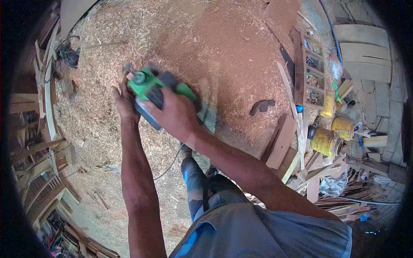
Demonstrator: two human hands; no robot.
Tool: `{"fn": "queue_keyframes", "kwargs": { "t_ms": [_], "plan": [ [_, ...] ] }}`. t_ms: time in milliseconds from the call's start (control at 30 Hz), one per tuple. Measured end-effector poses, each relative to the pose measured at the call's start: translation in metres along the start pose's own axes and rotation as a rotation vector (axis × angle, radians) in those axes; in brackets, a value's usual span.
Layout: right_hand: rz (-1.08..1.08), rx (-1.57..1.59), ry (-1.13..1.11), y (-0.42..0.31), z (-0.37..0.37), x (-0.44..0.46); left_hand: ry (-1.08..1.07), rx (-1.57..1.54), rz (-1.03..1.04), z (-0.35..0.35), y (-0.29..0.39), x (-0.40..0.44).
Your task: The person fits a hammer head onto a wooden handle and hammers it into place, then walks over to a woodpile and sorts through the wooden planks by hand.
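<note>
A green and black electric planer [140, 82] is in both my hands, left of the middle of the view and over the shavings-covered ground; its outline is a little blurred. My right hand [175, 115] wraps round its rear handle from above. At the front end, my left hand [126, 103] grips the planer's near side, its thumb standing apart and its other fingers partly hidden by the tool. A dark cord [174, 161] trails from near the planer toward my leg. What lies directly beneath the planer is hidden.
Wood shavings [99, 129] and reddish sawdust [228, 51] cover the ground. To the right lie a curved dark piece [261, 106], wooden boards [282, 139], a compartmented wooden box [314, 73] and yellow containers [325, 141]. Stacked timber [47, 159] lines the left side.
</note>
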State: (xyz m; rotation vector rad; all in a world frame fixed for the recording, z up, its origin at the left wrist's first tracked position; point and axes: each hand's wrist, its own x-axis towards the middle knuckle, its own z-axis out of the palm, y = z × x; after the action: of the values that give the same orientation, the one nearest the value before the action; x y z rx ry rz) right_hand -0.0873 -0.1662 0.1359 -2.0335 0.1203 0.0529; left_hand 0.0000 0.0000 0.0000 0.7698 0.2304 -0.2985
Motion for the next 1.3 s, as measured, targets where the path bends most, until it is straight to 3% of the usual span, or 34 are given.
{"fn": "queue_keyframes", "kwargs": {
  "t_ms": [67, 167, 233, 300, 367, 433, 567, 667, 767, 800, 867, 933, 967, 1033, 1100, 1200, 1267, 1300],
  "plan": [
    [0.146, -0.132, 0.01, -0.016, 0.006, 0.013, 0.13, -0.037, -0.073, 0.015, 0.003, -0.025],
    [0.045, -0.115, 0.185, 0.006, -0.004, 0.04, 0.175, -0.018, -0.033, 0.024, 0.009, -0.008],
    [0.116, -0.13, 0.192, 0.014, -0.031, 0.041, 0.277, 0.228, 0.022, 0.037, 0.004, -0.009],
    [0.211, -0.113, 0.23, 0.023, -0.056, 0.035, 0.124, 0.433, 0.126, 0.017, -0.019, -0.01],
    [0.197, -0.025, 0.352, 0.039, -0.067, 0.032, 0.283, 0.771, 0.15, 0.001, -0.055, -0.009],
    [0.232, -0.073, 0.389, 0.043, -0.081, 0.027, 0.396, 1.361, 0.401, -0.045, -0.093, 0.005],
    [0.218, -0.065, 0.406, 0.053, -0.092, 0.023, 0.454, 1.419, 0.404, -0.03, -0.08, 0.001],
    [0.13, -0.062, 0.477, 0.052, -0.09, 0.009, 0.439, 0.858, 0.237, 0.063, -0.048, -0.042],
    [0.019, -0.21, 0.573, 0.045, -0.094, -0.03, 0.294, 0.701, 0.39, 0.159, -0.006, -0.099],
    [-0.018, -0.291, 0.603, 0.042, -0.102, -0.053, 0.278, 0.815, 0.386, 0.2, 0.007, -0.12],
    [0.247, 0.074, 0.054, 0.019, -0.162, -0.11, 0.05, 0.979, 0.407, 0.271, 0.01, -0.16],
    [0.485, 0.832, -0.115, 0.041, -0.178, -0.175, -0.213, 1.094, 0.333, 0.318, -0.01, -0.208],
    [0.421, 1.03, -0.074, 0.037, -0.195, -0.213, -0.354, 1.135, 0.251, 0.334, -0.024, -0.234],
    [0.313, 1.376, -0.03, 0.052, -0.217, -0.286, -0.991, 1.211, 0.413, 0.358, -0.06, -0.268],
    [0.195, 1.628, 0.111, 0.064, -0.241, -0.347, -1.156, 1.167, 0.566, 0.387, -0.105, -0.272],
    [0.038, 1.637, 0.574, 0.037, -0.276, -0.435, -1.056, 1.198, 0.339, 0.376, -0.175, -0.217],
    [0.097, 1.257, 0.932, 0.035, -0.268, -0.504, -0.897, 1.894, 0.467, 0.315, -0.255, -0.118],
    [0.111, 1.277, 1.024, 0.031, -0.267, -0.529, -0.952, 1.894, 0.501, 0.299, -0.271, -0.095]
  ]
}}
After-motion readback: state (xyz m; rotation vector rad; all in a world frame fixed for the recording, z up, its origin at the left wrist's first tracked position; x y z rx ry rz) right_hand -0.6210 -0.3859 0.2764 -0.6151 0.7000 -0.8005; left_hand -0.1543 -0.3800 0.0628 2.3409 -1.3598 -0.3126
